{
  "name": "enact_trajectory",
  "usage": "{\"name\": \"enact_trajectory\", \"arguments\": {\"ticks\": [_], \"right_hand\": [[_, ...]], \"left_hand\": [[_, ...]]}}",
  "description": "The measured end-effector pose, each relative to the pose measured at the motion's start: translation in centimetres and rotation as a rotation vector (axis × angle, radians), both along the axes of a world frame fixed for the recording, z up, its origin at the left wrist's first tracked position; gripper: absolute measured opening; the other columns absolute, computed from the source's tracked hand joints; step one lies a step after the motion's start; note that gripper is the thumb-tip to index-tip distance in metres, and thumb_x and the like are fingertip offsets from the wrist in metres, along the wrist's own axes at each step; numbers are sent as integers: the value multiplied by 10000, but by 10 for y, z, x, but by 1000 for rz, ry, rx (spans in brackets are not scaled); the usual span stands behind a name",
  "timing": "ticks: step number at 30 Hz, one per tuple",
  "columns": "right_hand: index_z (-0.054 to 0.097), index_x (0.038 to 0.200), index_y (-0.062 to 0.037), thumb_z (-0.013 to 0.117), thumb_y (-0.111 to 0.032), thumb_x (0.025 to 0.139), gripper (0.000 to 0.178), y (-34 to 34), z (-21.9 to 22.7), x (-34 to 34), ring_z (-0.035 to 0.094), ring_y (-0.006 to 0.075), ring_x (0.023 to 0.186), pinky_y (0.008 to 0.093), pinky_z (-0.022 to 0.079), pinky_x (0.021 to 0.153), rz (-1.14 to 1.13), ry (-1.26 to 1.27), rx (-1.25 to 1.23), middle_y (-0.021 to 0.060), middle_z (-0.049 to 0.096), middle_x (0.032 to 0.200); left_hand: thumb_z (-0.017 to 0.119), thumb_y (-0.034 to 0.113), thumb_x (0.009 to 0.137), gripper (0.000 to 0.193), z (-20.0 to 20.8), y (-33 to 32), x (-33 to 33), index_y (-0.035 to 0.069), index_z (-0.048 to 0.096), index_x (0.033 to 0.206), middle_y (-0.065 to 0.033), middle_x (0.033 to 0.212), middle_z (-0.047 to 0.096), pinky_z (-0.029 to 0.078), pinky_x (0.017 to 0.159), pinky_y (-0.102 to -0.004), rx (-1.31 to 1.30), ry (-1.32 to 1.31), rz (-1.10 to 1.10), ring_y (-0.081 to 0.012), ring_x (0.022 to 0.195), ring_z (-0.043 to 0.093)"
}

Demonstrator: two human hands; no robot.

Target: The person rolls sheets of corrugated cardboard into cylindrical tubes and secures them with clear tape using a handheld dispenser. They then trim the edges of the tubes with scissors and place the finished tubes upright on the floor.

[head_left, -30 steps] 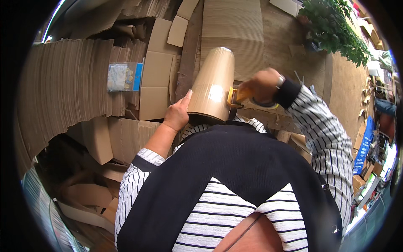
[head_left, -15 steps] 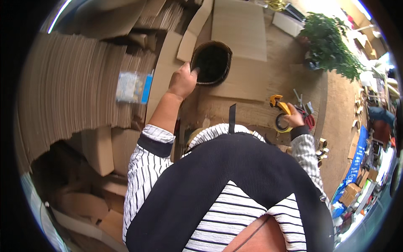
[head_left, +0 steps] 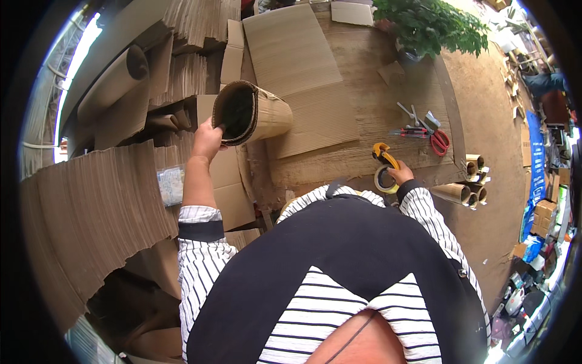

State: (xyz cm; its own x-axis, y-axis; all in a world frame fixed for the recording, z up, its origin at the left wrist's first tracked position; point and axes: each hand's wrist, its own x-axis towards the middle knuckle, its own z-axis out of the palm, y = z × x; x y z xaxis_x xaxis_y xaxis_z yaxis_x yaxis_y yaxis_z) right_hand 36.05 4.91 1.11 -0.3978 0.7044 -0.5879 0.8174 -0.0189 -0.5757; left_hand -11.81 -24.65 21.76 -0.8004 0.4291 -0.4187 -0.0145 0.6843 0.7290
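My left hand (head_left: 208,142) grips the near rim of a rolled corrugated cardboard tube (head_left: 273,115), thumb over the edge. The tube lies tilted with its open end toward the left, and dark green material (head_left: 236,115) shows inside. Beneath its right end is a flat cardboard sheet (head_left: 315,112) on the wooden table. Over at the right, my right hand (head_left: 401,173) is closed round the yellow handle of a tape dispenser (head_left: 384,155). A roll of tape (head_left: 386,181) sits on the dispenser, close to the table's near edge.
Red-handled scissors (head_left: 439,143) and several pens (head_left: 409,131) lie right of the dispenser. A leafy green plant (head_left: 430,24) stands at the far right. Tall cardboard stacks (head_left: 97,212) line the left. Several cardboard tubes (head_left: 451,193) are beyond the table's right edge.
The tube has tipped, so its side shows now instead of mostly its open end. The right hand has drawn the dispenser away from the scissors. The whole view has shifted.
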Motion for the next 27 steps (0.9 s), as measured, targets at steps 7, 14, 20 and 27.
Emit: {"name": "enact_trajectory", "arguments": {"ticks": [7,14,20,27], "right_hand": [[509,1369,-19,716,-250,831,621,42,-68,16,619,410,1082,449,488,937,154,40,92,262,642,1164],[600,1313,-167,720,-373,818,550,67,-41,28,520,385,1212,465,443,1028,366,-146,254,193,564,1280],[685,1145,-140,727,-338,823,380,118,-52,48,570,349,1141,458,487,961,108,101,396,155,605,1219],[692,1048,-148,787,-234,776,300,223,-47,42,578,319,1066,421,488,912,-85,-122,687,102,612,1110]], "left_hand": [[571,87,908,327,26,43,30,32,652,1220,-56,959,701,570,594,-282,80,130,-97,-142,770,672],[569,30,936,360,70,77,74,-63,589,1283,-43,1144,669,467,918,-251,95,-88,-199,-109,1022,597],[517,-52,908,390,49,107,145,-45,594,1290,-43,1158,672,492,916,-256,90,-287,-243,-113,1023,619],[542,1,887,371,36,139,203,6,614,1251,-108,1106,716,494,936,-316,-133,173,-363,-190,1049,657]]}}
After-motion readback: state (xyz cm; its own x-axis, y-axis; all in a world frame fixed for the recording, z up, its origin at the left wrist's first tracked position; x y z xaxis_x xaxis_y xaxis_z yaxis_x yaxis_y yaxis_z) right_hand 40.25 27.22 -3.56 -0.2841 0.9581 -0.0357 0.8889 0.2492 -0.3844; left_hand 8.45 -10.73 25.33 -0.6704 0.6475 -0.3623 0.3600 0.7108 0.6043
